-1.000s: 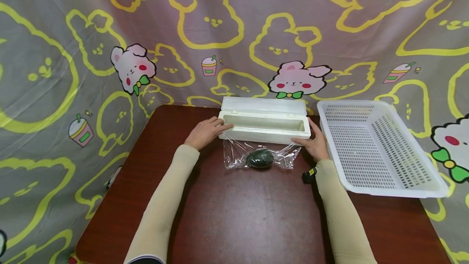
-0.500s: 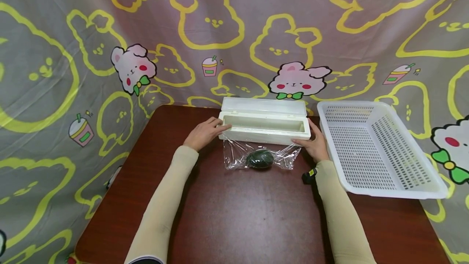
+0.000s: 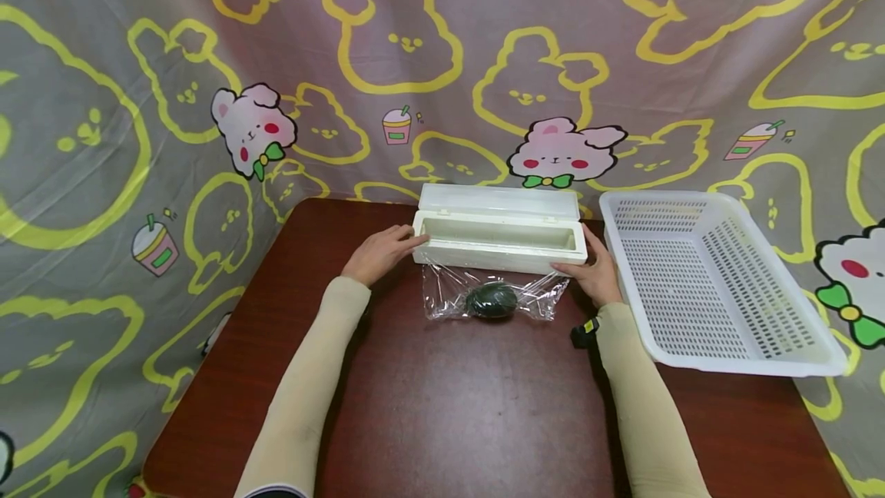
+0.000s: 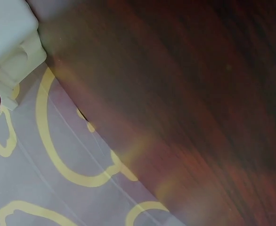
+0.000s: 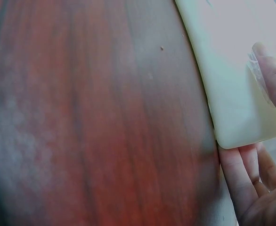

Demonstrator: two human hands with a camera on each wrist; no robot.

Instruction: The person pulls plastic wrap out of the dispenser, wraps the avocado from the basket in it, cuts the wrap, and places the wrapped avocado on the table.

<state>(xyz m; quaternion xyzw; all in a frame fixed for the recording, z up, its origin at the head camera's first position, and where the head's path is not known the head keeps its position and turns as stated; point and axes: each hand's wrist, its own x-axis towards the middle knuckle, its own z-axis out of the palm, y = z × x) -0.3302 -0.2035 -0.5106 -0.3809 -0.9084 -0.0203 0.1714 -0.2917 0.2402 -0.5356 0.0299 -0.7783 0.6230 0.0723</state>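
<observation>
A long white cling film dispenser (image 3: 498, 257) stands at the back of the table, its translucent lid (image 3: 498, 200) raised and the trough inside visible. Clear film (image 3: 442, 294) runs out from its front onto the table, with a dark green oval fruit, like an avocado (image 3: 492, 300), lying at its middle. My right hand (image 3: 598, 275) grips the dispenser's right end, thumb on the front and fingers against the end, as the right wrist view shows. At the left end, my left hand (image 3: 379, 253) has its fingers loosely extended, fingertips right at the corner.
A white perforated plastic basket (image 3: 750, 366) stands to the right, close beside my right arm. The brown wooden table (image 3: 477, 406) ends at a cartoon-patterned curtain (image 3: 415, 160) behind the dispenser and along the left side.
My left hand has drawn back slightly to the left, its fingertips sliding from over the dispenser's front to its corner. The right hand, dispenser, film and fruit have stayed put.
</observation>
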